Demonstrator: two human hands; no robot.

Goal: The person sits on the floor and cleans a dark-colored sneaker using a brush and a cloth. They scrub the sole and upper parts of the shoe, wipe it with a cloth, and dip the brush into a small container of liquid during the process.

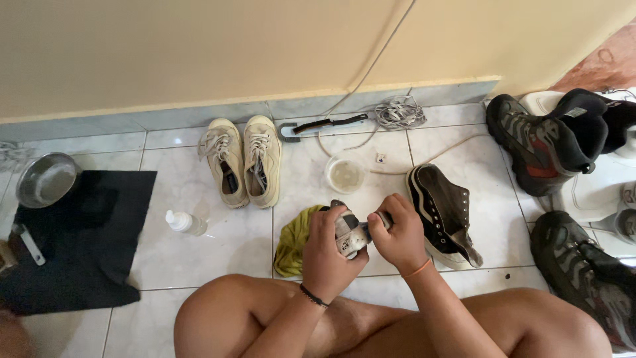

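My left hand [326, 255] grips a black and white sneaker [347, 233] from the side and holds it above my crossed legs. My right hand [399, 237] is closed on a small tool [368, 229] pressed against the sneaker's sole edge; the fingers hide most of the tool. A crumpled yellow-green cloth [291, 242] lies on the tiles just under the sneaker. The matching black high-top sneaker [440, 213] lies beside my right hand. A small clear tub of cloudy liquid [344, 174] stands just beyond my hands.
A pair of beige sneakers [242, 160] stands by the wall. A white bottle [186, 223], a black mat [83, 242] and a metal pot [46, 179] lie to the left. Hiking boots [546, 142] crowd the right. A coiled cord [401, 113] and a knife [326, 124] are at the baseboard.
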